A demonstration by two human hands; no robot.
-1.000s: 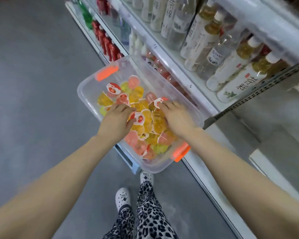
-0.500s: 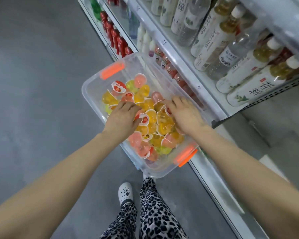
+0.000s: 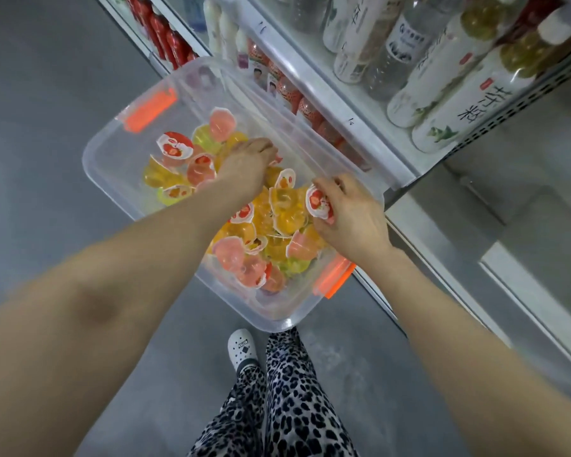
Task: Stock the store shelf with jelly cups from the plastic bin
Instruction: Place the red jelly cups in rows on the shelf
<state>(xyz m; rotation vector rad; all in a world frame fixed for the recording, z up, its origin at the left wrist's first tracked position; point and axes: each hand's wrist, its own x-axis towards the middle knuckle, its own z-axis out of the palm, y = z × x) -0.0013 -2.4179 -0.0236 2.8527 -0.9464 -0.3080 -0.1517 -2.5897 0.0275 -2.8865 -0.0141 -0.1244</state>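
- Inside the plastic bin (image 3: 108, 179), the jelly cups (image 3: 271, 225) are lying in a loose heap of orange, yellow, pink and green, mostly toward the middle and the near end.
- The right hand (image 3: 351, 217) is pinching one strawberry-lidded cup (image 3: 317, 202) between thumb and fingers. Its grip is clamped on that cup just above the heap, on the side nearest the shelf (image 3: 371, 135).
- The left hand (image 3: 246, 169) is reaching farther into the bin, fingers curling down among the cups. I cannot tell whether its grip is closing on one (the fingertips are hidden in the heap).
- The bin, showing an orange latch (image 3: 149, 108) at its far end and another at its near end, is sitting just beside the shelf edge, above the grey floor (image 3: 47, 127). What is carrying it is hidden.
- Tall bottles (image 3: 468, 94) are filling the shelf rows in view, and no jelly cups are showing among them.
- Judging by that, stocking is looking barely begun. Picking is under way, many cups are waiting in the bin, and placing is not yet done.
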